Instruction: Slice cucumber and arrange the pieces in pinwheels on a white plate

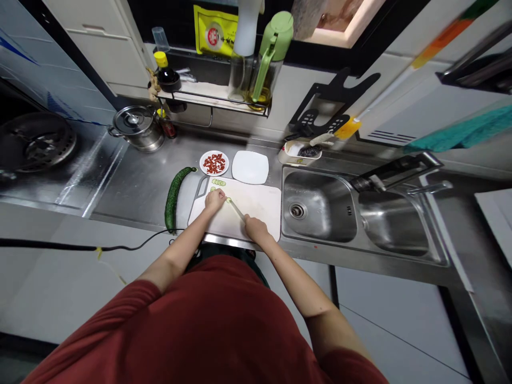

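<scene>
I read slicing: right hand [256, 229] gripping the knife [237, 209], left hand [215, 199] curled (pinching or not, I can't tell) by a pale-green vegetable slice [228, 200] on the cutting board [264, 205]; the next cut likely wants tucked fingertips.

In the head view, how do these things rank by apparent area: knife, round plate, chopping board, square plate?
1. Chopping board
2. Square plate
3. Round plate
4. Knife, judged by its visible part

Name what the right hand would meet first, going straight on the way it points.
The right hand, knife leading, would likely meet the small green piece at the tip; exact depth is unclear.
</scene>
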`<state>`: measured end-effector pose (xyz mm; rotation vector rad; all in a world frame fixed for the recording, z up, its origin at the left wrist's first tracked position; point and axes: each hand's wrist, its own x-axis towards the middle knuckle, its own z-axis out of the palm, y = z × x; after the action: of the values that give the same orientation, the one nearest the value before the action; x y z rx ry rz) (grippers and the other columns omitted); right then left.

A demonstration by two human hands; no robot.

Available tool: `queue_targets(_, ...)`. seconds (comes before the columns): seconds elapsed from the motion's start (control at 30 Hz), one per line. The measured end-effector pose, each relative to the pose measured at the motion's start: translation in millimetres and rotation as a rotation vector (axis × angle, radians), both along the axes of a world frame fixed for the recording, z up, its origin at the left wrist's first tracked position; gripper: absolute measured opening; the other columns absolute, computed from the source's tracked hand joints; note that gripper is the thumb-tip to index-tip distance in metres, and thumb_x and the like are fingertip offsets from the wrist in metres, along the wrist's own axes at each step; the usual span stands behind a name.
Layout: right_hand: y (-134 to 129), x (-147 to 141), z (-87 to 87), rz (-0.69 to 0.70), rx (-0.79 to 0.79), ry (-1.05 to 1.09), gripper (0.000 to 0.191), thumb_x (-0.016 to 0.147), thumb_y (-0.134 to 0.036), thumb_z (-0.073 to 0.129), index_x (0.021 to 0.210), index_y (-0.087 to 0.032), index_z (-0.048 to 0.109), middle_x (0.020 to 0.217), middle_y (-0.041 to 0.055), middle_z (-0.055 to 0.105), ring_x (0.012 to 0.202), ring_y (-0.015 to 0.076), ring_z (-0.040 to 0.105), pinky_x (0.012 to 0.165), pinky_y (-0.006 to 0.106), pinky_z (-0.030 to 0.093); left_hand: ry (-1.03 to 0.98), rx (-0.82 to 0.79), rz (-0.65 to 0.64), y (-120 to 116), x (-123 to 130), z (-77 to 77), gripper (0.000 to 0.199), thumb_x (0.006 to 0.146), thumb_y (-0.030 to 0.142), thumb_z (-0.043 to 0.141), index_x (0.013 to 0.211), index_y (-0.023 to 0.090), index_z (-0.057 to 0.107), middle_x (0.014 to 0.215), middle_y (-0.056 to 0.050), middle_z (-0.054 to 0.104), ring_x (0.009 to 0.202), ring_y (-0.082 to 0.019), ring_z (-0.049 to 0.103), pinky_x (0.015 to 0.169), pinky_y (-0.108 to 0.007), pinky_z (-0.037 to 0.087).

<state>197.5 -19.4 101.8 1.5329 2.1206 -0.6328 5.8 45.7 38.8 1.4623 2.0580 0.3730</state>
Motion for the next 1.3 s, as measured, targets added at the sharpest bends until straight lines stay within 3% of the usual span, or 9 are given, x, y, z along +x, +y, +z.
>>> queue_targets(0.47, 6, -10, 1.8, 0.032, 0.063, 0.014, 0.030, 0.090, -0.006, 0.033, 0.117, -0.012, 0.045, 0.102, 0.0163, 0.065, 0.096, 0.0227, 0.064, 0.076, 0.032, 0.049, 0.019, 0.011, -0.008, -3, 2, 0.4, 0.014, 0.078, 0.031, 0.060, 0.087, 0.022, 0.065, 0.089, -0.003, 0.068, 0.082, -0.016, 0.060, 0.071, -0.024, 0.042)
queue_targets(0.77, 9, -10, 4.3, 0.068, 0.119, 0.019, 0.029, 0.090, -0.006, 0.032, 0.113, -0.011, 0.049, 0.099, 0.0164, 0.066, 0.094, 0.0231, 0.065, 0.076, 0.033, 0.050, 0.094, 0.202, -0.134, -30, 12, 1.3, 0.019, 0.085, 0.026, 0.052, 0.100, 0.022, 0.063, 0.102, -0.008, 0.060, 0.096, -0.021, 0.056, 0.087, -0.029, 0.041)
queue_targets(1.1, -6, 2, 3.5, 0.049, 0.098, -0.012, 0.029, 0.091, -0.006, 0.033, 0.116, -0.011, 0.047, 0.101, 0.0178, 0.065, 0.096, 0.0229, 0.065, 0.076, 0.032, 0.049, 0.108, 0.171, -0.144, -29, 14, 3.8, 0.024, 0.086, 0.028, 0.051, 0.107, 0.023, 0.062, 0.106, -0.009, 0.057, 0.101, -0.022, 0.054, 0.089, -0.030, 0.041)
queue_targets(1.3, -14, 13, 0.4, 0.012, 0.059, -0.004, 0.030, 0.088, -0.007, 0.036, 0.115, -0.013, 0.047, 0.098, 0.0152, 0.066, 0.094, 0.0223, 0.064, 0.075, 0.030, 0.047, 0.094, 0.152, -0.120, -27, 17, 3.6, 0.018, 0.083, 0.025, 0.054, 0.099, 0.023, 0.062, 0.103, -0.008, 0.057, 0.101, -0.022, 0.054, 0.085, -0.030, 0.042)
